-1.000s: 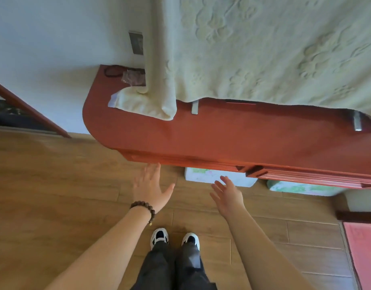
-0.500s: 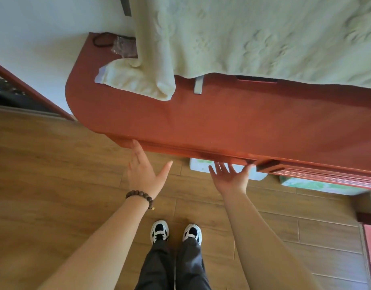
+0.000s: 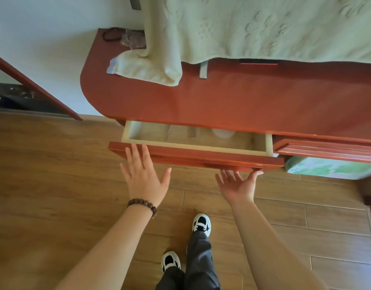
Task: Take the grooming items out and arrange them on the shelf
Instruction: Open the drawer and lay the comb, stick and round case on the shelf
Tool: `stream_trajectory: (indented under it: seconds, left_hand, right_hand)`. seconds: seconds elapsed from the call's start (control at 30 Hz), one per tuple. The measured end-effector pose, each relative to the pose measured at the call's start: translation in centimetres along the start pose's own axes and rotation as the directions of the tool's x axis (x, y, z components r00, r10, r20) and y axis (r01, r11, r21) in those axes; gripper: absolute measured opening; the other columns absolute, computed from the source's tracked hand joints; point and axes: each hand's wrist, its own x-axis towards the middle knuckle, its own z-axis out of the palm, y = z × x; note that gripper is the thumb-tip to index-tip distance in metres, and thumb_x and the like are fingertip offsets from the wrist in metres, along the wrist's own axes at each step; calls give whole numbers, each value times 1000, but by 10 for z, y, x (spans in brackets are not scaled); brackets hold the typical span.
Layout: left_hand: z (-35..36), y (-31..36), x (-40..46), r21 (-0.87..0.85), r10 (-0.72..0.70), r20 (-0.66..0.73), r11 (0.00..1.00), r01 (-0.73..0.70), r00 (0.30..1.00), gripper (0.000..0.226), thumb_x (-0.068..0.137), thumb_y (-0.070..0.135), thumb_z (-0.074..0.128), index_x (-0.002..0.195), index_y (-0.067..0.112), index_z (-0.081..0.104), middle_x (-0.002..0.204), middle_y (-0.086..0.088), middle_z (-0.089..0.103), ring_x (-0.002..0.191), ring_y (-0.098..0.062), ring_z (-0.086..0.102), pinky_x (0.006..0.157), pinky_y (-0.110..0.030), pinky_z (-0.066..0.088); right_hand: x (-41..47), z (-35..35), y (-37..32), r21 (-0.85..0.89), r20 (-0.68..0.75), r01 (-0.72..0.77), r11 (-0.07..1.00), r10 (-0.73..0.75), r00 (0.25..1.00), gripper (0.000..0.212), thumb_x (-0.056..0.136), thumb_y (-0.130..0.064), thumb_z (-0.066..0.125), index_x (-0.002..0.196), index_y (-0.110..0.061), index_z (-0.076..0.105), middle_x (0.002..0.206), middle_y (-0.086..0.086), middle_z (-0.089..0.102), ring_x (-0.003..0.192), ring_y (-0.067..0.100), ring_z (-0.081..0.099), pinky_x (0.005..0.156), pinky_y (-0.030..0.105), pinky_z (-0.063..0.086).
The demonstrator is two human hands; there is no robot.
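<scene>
A red wooden shelf top (image 3: 232,101) runs along the wall. Its left drawer (image 3: 193,156) stands partly pulled out. Inside lie a brown comb (image 3: 192,132) and a pale round container (image 3: 223,132), both half hidden under the top. My left hand (image 3: 144,176) is spread flat, fingertips on the drawer front's left end. My right hand (image 3: 235,185) is palm up under the drawer front's lower edge, fingertips touching it near the right end.
A pale green towel (image 3: 253,32) hangs over the shelf top, one corner lying on it. A dark cord (image 3: 110,35) and a clear bag (image 3: 133,39) sit at the back left. A closed drawer (image 3: 326,148) is at right, a patterned box (image 3: 326,167) beneath it.
The drawer was shut before and has slid out toward me, showing its contents. Both hands came up to the drawer front and drew back with it.
</scene>
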Motion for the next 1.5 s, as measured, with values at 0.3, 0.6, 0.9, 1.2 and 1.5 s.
stream_trajectory:
  seconds: [0.3,0.6,0.9,1.2,1.5]
  left_hand:
    - [-2,-41,-74,112,72,59,991,-79,996,91,83,54,55,151,13,10,158,-16,10,146,-33,7,112,-63,16]
    - [-4,-61,-128,113,60,67,991,-67,996,87,79,44,61,149,16,19,156,-14,21,143,-32,16,105,-62,30]
    - [-5,-74,-164,119,30,102,992,-42,994,91,75,39,66,149,15,19,155,-16,23,142,-34,19,100,-63,34]
    - [-29,-68,-161,87,11,205,996,-29,979,82,85,49,51,151,19,12,159,-10,11,147,-27,6,109,-62,23]
    - [-83,-47,-114,-223,138,52,967,-123,989,74,88,40,58,146,10,24,150,-17,32,139,-31,30,112,-48,31]
  right_hand:
    - [-47,-52,29,-8,-12,40,999,-40,999,101,72,-84,41,142,-12,35,148,17,37,139,30,35,113,49,29]
    - [-78,-98,46,-22,-10,36,999,-37,999,102,72,-84,41,146,-14,30,151,15,34,139,28,34,113,51,29]
    - [-99,-127,60,8,-40,16,1000,-16,999,104,72,-85,38,149,-17,25,153,13,31,142,25,30,114,52,25]
    - [-147,-107,60,-365,-109,-3,931,-39,993,62,96,-55,37,138,-10,42,142,13,47,130,28,45,106,48,37]
    - [-216,-30,72,-941,205,256,224,-225,953,20,93,-26,57,107,-14,64,96,2,71,86,14,68,74,29,53]
